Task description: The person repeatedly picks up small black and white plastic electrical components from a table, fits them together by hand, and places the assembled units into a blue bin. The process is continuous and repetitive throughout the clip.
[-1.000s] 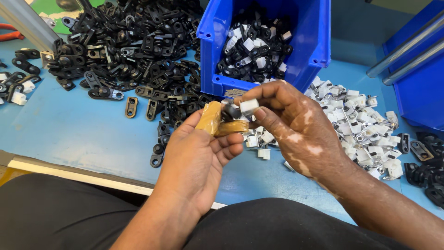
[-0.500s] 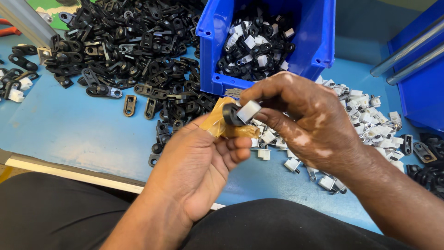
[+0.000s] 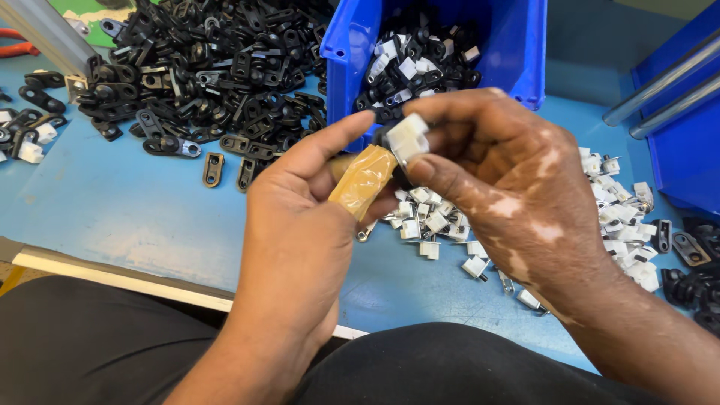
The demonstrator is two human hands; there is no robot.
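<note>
Head view shows the right hand pinching a white plastic clip against a black part steadied by the tape-wrapped fingers of the left hand, above the blue tabletop near its front edge.

The black part is mostly hidden behind the right hand. The bin and black pile are cut off at the top edge.

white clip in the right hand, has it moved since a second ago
Yes. The white clip has risen slightly toward the blue bin; it was just below its front edge and now overlaps it.
</note>
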